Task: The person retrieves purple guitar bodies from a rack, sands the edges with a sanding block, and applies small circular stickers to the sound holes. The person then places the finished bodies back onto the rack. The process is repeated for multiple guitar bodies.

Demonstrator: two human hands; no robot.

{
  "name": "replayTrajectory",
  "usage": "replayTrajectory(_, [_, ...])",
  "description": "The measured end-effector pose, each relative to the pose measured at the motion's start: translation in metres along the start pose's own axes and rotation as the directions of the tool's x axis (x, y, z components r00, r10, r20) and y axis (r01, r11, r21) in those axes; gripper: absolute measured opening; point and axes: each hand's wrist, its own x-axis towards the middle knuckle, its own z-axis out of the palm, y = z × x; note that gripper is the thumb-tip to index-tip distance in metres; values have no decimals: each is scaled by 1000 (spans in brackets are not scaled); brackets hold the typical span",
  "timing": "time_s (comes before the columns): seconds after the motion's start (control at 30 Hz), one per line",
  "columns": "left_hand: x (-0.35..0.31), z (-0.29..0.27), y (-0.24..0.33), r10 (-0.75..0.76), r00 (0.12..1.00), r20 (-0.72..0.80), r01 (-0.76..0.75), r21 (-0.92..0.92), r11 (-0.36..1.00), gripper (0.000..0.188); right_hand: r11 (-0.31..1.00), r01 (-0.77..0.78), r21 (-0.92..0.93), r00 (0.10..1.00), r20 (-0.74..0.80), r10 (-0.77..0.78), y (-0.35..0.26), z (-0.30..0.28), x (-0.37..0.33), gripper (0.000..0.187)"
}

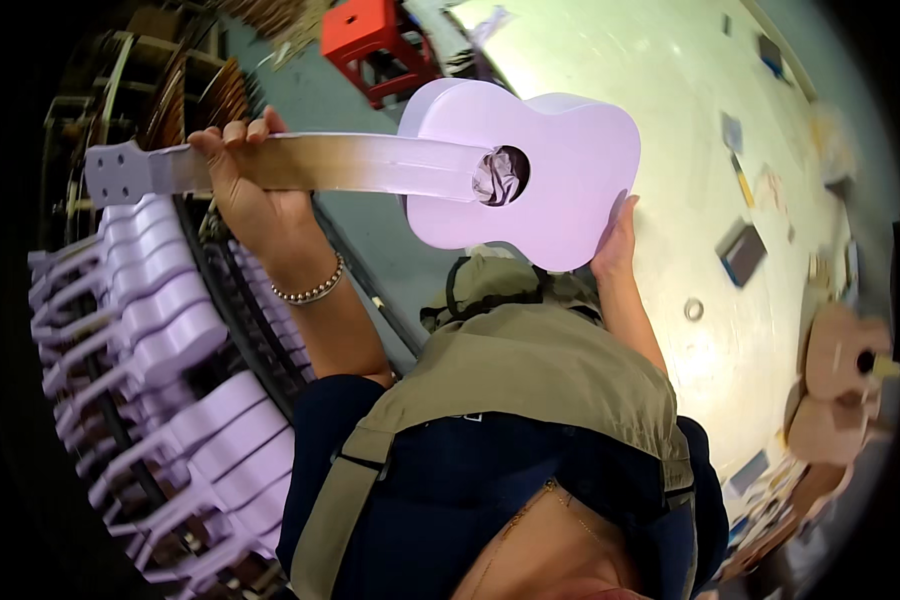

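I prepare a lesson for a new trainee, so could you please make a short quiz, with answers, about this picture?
1. Which hand holds the neck of the guitar?
2. True or false: crumpled stuffing shows in the sound hole.
3. What colour is the plastic stool near the top of the picture? (a) green (b) red (c) white

Key:
1. The left hand; the right hand is at the body's rounded end.
2. True.
3. b, red.
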Motion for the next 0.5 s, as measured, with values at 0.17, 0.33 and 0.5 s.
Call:
replayTrajectory(0.17, [-2,33,-55,-4,988,152,-12,103,995,23,991,100,90,990,-110,-90,-17,-22,1,71])
replayTrajectory(0.33, [-20,50,-112,-133,981,145,85,298,951,41,966,196,171,962,-226,-156,-19,-22,-2,73])
replayTrajectory(0.5, [-10,57,-135,-215,962,167,141,369,918,53,948,273,163,921,-331,-208,-28,-18,-3,75])
